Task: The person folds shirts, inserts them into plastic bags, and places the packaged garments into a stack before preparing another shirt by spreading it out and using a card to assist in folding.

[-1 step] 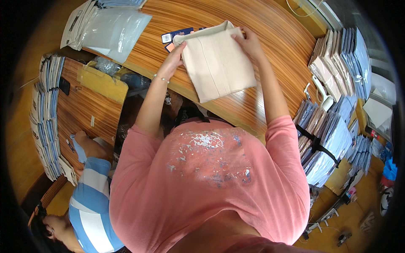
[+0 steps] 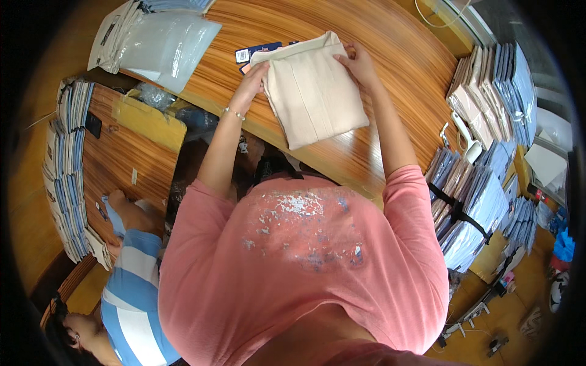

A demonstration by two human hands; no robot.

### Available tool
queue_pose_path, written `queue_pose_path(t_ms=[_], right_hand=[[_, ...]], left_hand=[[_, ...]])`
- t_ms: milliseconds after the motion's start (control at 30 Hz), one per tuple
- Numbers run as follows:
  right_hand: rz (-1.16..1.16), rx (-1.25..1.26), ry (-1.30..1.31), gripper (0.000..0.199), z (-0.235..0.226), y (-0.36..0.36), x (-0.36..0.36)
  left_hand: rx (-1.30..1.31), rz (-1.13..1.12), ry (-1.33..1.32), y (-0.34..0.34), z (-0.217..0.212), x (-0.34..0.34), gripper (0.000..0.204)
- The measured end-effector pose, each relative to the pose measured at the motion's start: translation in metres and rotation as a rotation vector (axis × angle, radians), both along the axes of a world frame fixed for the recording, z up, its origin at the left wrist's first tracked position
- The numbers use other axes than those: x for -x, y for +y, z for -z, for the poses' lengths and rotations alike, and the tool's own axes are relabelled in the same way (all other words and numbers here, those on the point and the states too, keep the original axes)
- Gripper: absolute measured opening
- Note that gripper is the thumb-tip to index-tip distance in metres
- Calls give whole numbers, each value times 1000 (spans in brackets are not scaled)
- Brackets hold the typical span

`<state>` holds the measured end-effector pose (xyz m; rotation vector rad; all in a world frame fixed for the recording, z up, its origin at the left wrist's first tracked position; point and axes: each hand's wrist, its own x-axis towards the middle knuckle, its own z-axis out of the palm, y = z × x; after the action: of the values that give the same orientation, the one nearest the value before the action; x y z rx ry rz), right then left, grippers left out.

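Note:
A beige garment [image 2: 314, 97], folded into a near-square, lies on the wood-grain table [image 2: 403, 79] in front of me. A fold line runs down its face, and a raised band stands along its far edge. My left hand [image 2: 249, 88], wearing a beaded bracelet, grips the left edge near the far corner. At the far right edge my right hand [image 2: 359, 64] has its thumb over the cloth; its other fingertips are partly hidden. Dark blue tags [image 2: 259, 52] with a white label stick out beyond the garment's far left corner.
Clear plastic bags [image 2: 168, 46] lie at the far left. Stacks of bagged, folded clothes [image 2: 482, 91] stand at right, beside a white handheld device [image 2: 467, 137]. Another person in a striped shirt [image 2: 131, 280] works at the left table [image 2: 143, 177], lined with more folded clothes [image 2: 64, 171].
The garment's far right part has slipped slightly from under my right fingers, and its upper layer sits a little lower there. My left hand has barely moved.

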<state>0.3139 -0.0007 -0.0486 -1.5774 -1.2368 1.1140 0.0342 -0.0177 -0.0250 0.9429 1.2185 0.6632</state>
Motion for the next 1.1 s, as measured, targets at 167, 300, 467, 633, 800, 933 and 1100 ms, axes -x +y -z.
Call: queue_pose_path(t_ms=[167, 300, 467, 633, 800, 933, 1100], right_hand=[[-26, 167, 60, 27, 23, 12, -2], [-119, 376, 127, 21, -14, 28, 10], [-159, 372, 97, 16, -16, 50, 14], [-48, 363, 415, 17, 4, 58, 17], [-23, 368, 450, 22, 7, 58, 16], [-17, 287, 490, 24, 7, 57, 19], [11, 333, 570, 22, 11, 62, 12]], left_hand=[[-167, -155, 50, 5, 45, 30, 28], [-522, -147, 399, 14, 51, 22, 17], [-650, -59, 618, 23, 42, 19, 10], [-483, -122, 507, 42, 63, 33, 12], [-468, -19, 437, 41, 59, 32, 12], [-347, -188, 338, 42, 53, 28, 12], [-331, -103, 346, 39, 44, 25, 14]])
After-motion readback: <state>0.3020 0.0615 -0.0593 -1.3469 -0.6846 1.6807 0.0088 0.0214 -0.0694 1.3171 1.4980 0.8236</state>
